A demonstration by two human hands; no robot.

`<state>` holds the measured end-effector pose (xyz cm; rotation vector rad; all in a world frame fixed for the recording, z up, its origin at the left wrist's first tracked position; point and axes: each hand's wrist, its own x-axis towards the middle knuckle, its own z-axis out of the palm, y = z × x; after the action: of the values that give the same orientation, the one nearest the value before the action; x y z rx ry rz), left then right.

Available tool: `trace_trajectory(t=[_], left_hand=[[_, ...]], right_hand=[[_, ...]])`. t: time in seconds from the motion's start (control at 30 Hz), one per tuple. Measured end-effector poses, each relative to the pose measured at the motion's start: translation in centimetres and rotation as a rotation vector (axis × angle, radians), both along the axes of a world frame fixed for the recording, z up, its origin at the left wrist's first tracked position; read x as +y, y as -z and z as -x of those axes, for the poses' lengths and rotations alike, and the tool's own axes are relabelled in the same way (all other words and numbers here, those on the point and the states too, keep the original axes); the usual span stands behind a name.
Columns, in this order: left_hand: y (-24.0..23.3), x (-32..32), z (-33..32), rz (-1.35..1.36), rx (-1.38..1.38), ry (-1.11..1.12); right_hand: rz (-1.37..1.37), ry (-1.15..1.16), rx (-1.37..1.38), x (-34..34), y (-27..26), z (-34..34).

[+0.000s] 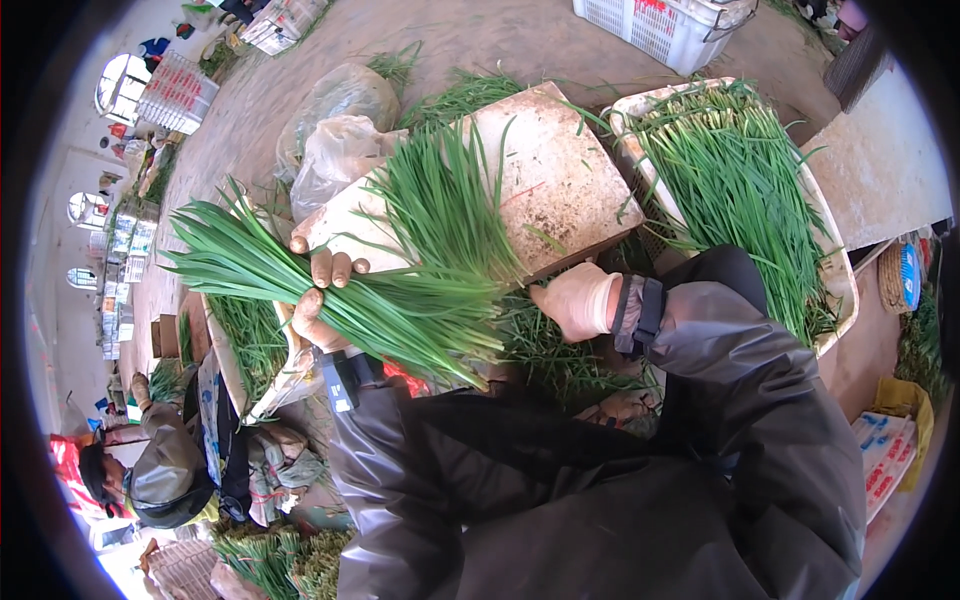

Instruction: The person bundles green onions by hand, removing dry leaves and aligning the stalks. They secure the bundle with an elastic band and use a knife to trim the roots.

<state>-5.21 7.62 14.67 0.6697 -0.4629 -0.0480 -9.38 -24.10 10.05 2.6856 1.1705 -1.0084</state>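
My left hand (pixel 326 281) is wrapped around a bunch of long green leafy stalks that look like garlic chives (pixel 255 259). The leaf tips point left, and the pale stem ends fan out to the right. Behind that bunch, a looser pile of chives (pixel 439 195) lies on a pale, dirt-stained board (pixel 551 176). My right hand (pixel 576 302), in a thin pale covering, is by the board's near edge, just right of the stem ends. Its fingers are mostly hidden, so whether they hold anything does not show.
A white crate (pixel 847 300) packed with chives stands on the right. Clear plastic bags (pixel 337 146) lie beyond the board. Another chive-filled container (pixel 281 367) is at left, near a seated person (pixel 169 457). Loose trimmings (pixel 555 352) lie below my hands. A white basket (pixel 660 30) stands farther off.
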Motion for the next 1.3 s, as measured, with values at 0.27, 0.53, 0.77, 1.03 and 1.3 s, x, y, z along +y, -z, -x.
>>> trace_trajectory(t=[0.27, 0.53, 0.77, 1.03, 1.3], left_hand=[[-0.3, 1.1, 0.1, 0.052, -0.085, 0.085], [0.1, 2.3, 0.7, 0.087, -0.031, -0.028], [0.3, 0.1, -0.3, 0.162, 0.201, -0.219], [2.8, 1.7, -1.9, 0.169, 0.369, -0.284], [2.8, 1.6, -2.3, 0.171, 0.351, -0.293]], right_hand=[[-0.604, 0.205, 0.652, 2.8, -0.5, -0.6], [0.181, -0.201, 0.290, 2.4, 1.0, 0.3], [-1.050, 0.307, 0.476, 4.8, 3.2, -0.8], [-0.996, 0.675, 1.260, 5.0, 2.4, 0.8], [-1.039, 0.632, 0.992, 5.0, 1.3, 1.4]])
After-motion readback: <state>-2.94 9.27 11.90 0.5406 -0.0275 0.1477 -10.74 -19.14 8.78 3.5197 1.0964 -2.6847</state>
